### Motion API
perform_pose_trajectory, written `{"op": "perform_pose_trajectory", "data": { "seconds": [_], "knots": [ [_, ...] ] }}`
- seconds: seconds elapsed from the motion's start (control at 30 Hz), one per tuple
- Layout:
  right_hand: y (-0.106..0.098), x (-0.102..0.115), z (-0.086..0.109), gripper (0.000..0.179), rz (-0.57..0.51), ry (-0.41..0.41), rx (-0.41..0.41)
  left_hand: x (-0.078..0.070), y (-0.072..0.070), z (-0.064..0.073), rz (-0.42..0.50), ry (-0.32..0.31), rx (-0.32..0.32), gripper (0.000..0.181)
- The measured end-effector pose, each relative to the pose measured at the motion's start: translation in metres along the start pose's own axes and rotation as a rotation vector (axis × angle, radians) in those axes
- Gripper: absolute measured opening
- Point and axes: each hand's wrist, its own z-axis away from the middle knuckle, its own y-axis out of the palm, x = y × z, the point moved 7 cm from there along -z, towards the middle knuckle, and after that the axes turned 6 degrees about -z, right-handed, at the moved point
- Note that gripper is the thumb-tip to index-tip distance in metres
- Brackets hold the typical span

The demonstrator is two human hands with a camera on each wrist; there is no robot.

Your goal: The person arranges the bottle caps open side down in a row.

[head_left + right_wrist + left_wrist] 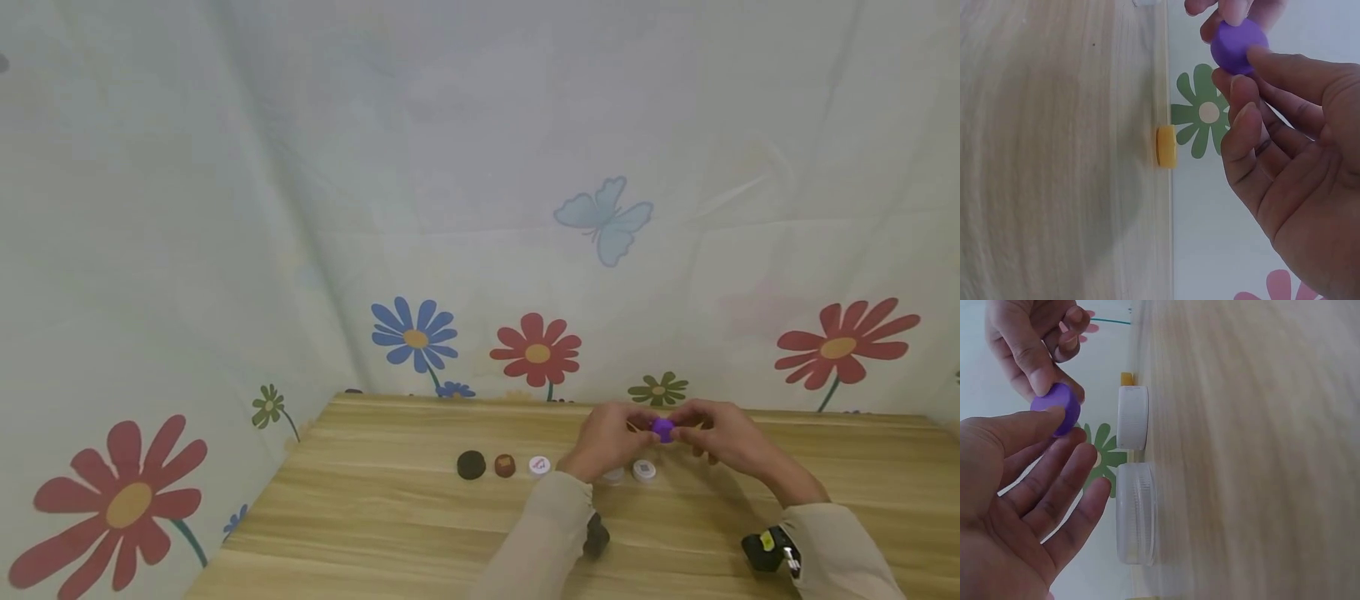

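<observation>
Above the table's far part, a purple bottle cap (663,430) is held between both hands. My left hand (609,440) pinches its left edge with thumb and fingers, the other fingers spread loosely in the left wrist view. From the other side my right hand (726,438) pinches the same cap; its remaining fingers are bent. Below the hands, a white cap (1133,417) and a clear plastic cap (1135,514) rest on the tabletop. A yellow-orange cap (1167,147) sits farther back, hidden by the hands in the head view.
Left of the hands, a black cap (471,465), a brown cap (505,465) and a white cap with pink print (539,466) lie in a row on the wooden table (375,517). A flowered cloth (480,208) hangs behind the table.
</observation>
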Motion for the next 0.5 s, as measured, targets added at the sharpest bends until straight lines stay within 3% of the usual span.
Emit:
{"op": "perform_pose_trajectory", "data": {
  "seconds": [0.27,0.5],
  "knots": [
    [-0.0007,-0.0018,0.0007,0.025,-0.036,0.042,0.001,-0.0022,0.0004,0.0007,-0.030,0.040,0.002,0.031],
    [-0.0004,0.0008,0.0009,0.024,-0.044,0.026,0.020,-0.0041,-0.0006,0.0014,-0.058,0.063,-0.012,0.032]
  ]
}}
